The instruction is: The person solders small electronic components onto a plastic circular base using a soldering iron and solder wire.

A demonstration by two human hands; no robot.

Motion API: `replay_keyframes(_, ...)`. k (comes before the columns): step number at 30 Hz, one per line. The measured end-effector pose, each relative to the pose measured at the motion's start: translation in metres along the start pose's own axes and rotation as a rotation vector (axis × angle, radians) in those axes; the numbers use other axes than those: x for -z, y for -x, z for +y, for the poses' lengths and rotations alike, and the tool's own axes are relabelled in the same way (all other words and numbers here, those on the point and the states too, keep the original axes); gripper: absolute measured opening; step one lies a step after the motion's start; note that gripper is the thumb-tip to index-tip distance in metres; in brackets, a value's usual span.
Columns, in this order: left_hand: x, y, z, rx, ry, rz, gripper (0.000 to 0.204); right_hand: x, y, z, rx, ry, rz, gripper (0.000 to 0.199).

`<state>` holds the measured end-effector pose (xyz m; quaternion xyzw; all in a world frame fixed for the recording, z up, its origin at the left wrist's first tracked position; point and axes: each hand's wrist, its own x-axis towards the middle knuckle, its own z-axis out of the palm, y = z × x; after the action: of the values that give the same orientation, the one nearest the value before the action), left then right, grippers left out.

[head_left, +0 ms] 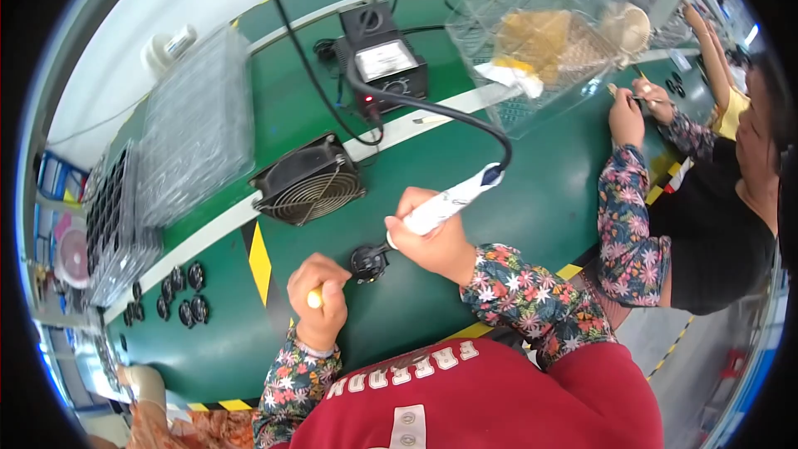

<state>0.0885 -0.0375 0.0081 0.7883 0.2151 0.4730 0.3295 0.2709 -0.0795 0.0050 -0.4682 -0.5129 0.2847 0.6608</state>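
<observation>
a person's right hand (436, 241) is clenched around the white handle of a soldering iron (445, 204), its tip touching a small round black part (368, 262) lying on the green counter (532, 191) near its front edge. the left hand (320, 299) is closed on a thin yellow stick (314, 299), just beside the part. a black fan (307, 183) lies behind the hands, with a black soldering station (384, 58) farther back. more round black parts (179, 291) sit toward the counter's left end. a co-worker's hands (636, 108) work at the right end.
</observation>
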Motion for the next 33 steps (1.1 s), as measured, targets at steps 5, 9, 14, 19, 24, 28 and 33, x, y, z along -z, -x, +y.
replay_keyframes(5, -0.002, -0.002, 0.004, 0.035, -0.016, 0.013, 0.026, 0.003, 0.003, 0.004, -0.014, -0.038, 0.043, 0.020)
replay_keyframes(9, 0.000, -0.001, 0.004, 0.039, -0.020, -0.016, 0.029, 0.003, 0.002, -0.001, -0.024, -0.006, 0.028, 0.022)
replay_keyframes(14, 0.004, 0.002, 0.005, 0.064, -0.054, -0.024, 0.031, -0.003, 0.000, -0.002, -0.057, -0.063, 0.027, 0.024)
replay_keyframes(19, 0.001, 0.000, 0.005, 0.058, -0.059, 0.010, 0.028, -0.001, -0.001, -0.005, -0.036, -0.020, 0.058, 0.025)
replay_keyframes(24, 0.000, 0.001, 0.004, 0.062, -0.079, -0.013, 0.033, 0.000, -0.002, -0.004, -0.003, 0.003, 0.062, 0.025)
replay_keyframes(28, -0.001, 0.003, 0.004, 0.087, -0.073, -0.010, 0.033, 0.000, -0.002, -0.004, -0.007, -0.028, 0.068, 0.026)
replay_keyframes(33, 0.000, 0.003, 0.004, 0.103, -0.070, 0.019, 0.029, -0.001, -0.004, -0.006, 0.013, -0.060, 0.065, 0.026)
